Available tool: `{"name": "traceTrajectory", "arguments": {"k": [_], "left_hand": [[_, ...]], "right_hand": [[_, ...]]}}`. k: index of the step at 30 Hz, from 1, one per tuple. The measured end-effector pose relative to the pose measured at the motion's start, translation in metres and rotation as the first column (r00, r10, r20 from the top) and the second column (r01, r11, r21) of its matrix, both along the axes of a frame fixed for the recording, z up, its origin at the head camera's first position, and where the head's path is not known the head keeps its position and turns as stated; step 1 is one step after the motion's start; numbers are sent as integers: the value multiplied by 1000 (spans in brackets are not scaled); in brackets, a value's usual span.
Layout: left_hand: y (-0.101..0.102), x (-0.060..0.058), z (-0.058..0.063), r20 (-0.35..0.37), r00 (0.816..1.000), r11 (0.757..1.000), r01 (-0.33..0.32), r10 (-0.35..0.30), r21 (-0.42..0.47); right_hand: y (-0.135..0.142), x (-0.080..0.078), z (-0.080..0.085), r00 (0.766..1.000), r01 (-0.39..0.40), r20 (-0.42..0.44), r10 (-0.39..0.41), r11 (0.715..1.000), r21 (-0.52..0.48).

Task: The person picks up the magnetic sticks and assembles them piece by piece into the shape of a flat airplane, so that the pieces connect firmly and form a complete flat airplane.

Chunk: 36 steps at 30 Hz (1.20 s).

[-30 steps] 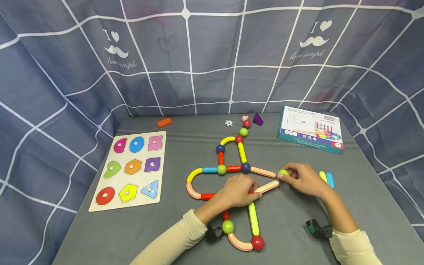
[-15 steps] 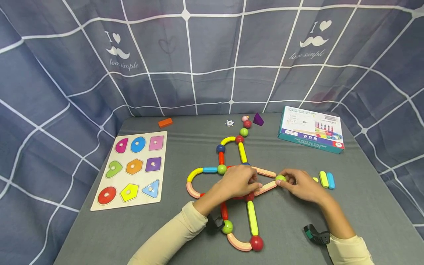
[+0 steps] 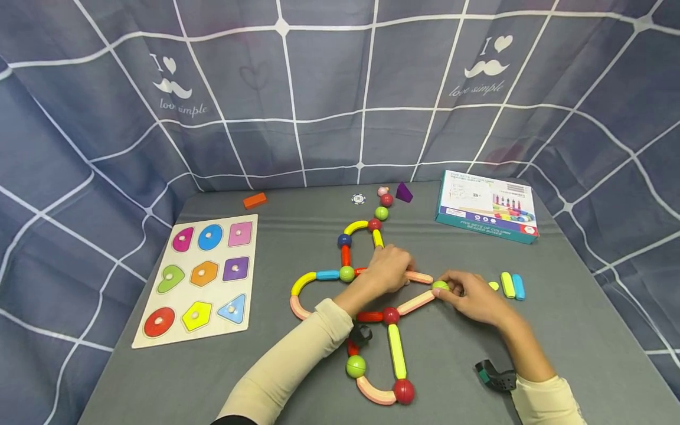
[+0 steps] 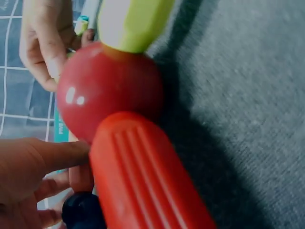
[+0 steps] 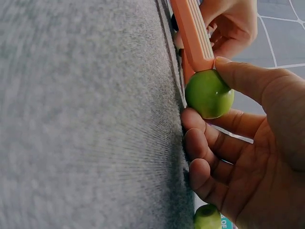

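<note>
My right hand [image 3: 473, 297] pinches a green ball [image 5: 209, 94] between thumb and fingers. The ball touches the end of the lower peach stick [image 3: 416, 303], whose other end meets a red ball [image 3: 391, 315]. Beside it, the tip of the upper peach stick [image 3: 419, 277] lies close to the green ball. My left hand [image 3: 390, 270] grips that upper stick near its inner end, next to a dark blue ball [image 4: 82, 210]; in the head view the hand hides this ball. More coloured sticks and balls form a joined outline, including a yellow-green stick [image 3: 396, 351] below.
A shape puzzle board [image 3: 196, 280] lies left. A teal-edged box [image 3: 487, 206] sits at back right. Loose short pieces [image 3: 507, 285] lie beyond my right hand. An orange block [image 3: 255, 200], a poker chip [image 3: 358, 199] and a purple piece [image 3: 404, 192] line the back edge.
My right hand has brought the green ball left and down onto the lower peach stick's end. My left hand has moved from the lower peach stick up to the upper one. The head view has shifted slightly.
</note>
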State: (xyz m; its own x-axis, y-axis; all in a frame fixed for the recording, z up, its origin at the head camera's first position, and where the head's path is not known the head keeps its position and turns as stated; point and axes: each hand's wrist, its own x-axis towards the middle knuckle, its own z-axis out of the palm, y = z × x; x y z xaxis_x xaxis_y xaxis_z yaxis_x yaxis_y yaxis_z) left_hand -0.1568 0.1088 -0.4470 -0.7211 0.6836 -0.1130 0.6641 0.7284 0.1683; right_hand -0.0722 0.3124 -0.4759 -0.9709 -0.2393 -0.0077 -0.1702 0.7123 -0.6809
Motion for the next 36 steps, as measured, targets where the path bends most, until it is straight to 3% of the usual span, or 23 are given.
{"name": "traceTrajectory", "arguments": {"k": [9,17,21,25,28,36], "left_hand": [[-10,2,8,0,1000,1000,3,-3,26],[-21,4,8,-34,999,999,2,0,49],[-41,6,18,-38,999,997,-20,23,78],[-71,6,30,-26,996,994,-89,90,57],[-90,5,32,-8,993,993,-114,115,35],[-98,7,24,0,999,997,-39,39,68]], "right_hand": [[2,-5,1,1000,6,-23,-7,999,-32],[-2,-9,-1,999,-15,-37,14,999,-40],[-6,-10,-1,998,-45,-51,44,999,-16],[-11,-9,2,997,-66,-50,67,998,21],[-15,-7,3,997,-63,-37,64,997,47],[-46,-12,1,994,-87,-58,92,993,74]]}}
